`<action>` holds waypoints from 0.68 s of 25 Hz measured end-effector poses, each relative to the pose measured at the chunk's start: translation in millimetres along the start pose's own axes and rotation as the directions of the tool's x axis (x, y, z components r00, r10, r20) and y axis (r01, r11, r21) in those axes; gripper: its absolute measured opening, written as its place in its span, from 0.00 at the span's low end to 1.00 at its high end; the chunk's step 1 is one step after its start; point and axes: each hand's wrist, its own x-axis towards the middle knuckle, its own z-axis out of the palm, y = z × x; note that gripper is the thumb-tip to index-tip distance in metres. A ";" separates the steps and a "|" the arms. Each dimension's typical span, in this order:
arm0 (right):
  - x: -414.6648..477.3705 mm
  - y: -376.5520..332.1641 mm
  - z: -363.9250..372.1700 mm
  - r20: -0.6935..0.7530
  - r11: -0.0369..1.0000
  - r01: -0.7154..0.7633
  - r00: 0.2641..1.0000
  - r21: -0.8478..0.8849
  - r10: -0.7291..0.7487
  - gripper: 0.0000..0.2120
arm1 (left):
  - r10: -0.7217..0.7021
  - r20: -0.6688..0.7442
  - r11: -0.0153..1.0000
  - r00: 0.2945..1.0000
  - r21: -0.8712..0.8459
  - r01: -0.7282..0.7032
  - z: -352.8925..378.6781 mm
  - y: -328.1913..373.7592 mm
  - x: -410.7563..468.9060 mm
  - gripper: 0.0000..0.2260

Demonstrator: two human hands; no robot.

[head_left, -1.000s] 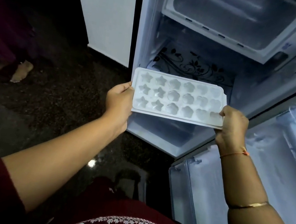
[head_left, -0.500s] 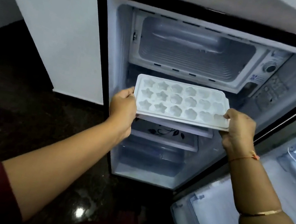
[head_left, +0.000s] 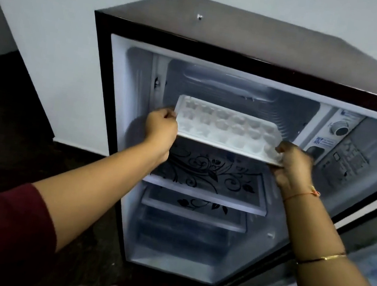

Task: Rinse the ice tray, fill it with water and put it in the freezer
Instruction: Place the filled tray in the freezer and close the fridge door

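Observation:
I hold a white ice tray (head_left: pixel 228 129) with star- and flower-shaped cells level at the mouth of the freezer compartment (head_left: pixel 239 94), at the top of a small open fridge (head_left: pixel 223 39). My left hand (head_left: pixel 160 127) grips the tray's left end. My right hand (head_left: pixel 293 165) grips its right front corner. The tray's far edge reaches into the freezer opening, while its near edge sits outside.
Glass shelves with a black floral print (head_left: pixel 205 172) lie below the freezer. A thermostat dial (head_left: pixel 340 129) sits to the right of the compartment. The fridge door (head_left: pixel 374 271) stands open at the right. White wall behind, dark floor (head_left: pixel 11 129) at the left.
Both hands have lifted the tray up and forward, from in front of the shelves to the freezer opening. My view has tilted upward, showing the fridge top.

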 end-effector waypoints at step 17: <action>80.9 -6.4 19.0 0.087 0.875 0.199 0.980 -0.442 -0.179 0.05 | 0.127 0.034 0.899 0.991 0.419 -0.130 38.6 3.2 80.5 0.14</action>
